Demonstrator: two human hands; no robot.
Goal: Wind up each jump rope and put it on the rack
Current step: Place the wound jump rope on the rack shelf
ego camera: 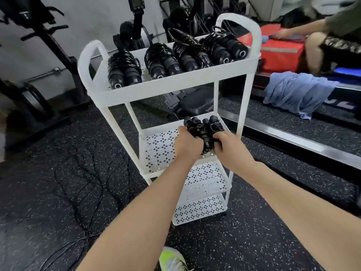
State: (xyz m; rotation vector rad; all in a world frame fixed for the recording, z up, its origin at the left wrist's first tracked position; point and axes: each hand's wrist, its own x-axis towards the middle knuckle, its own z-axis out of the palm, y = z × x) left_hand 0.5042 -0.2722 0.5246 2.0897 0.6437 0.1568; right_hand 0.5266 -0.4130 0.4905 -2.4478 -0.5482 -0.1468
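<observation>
A white three-tier rack (175, 88) stands in front of me. Several wound black jump ropes (163, 60) lie side by side on its top shelf. On the middle shelf (156, 145), at its right end, sit two wound black jump rope bundles (203, 127) next to each other. My left hand (186, 145) grips the left bundle and my right hand (227, 146) grips the right one, both near the shelf's front rim. More black jump ropes (78, 192) lie unwound on the speckled floor at the left.
Black exercise machines (39, 55) stand at the back left and behind the rack. A person's arm and leg (316, 45) show at the upper right by a red box (279, 49). A blue cloth (297, 90) drapes over a treadmill edge. My shoe (172, 259) is below.
</observation>
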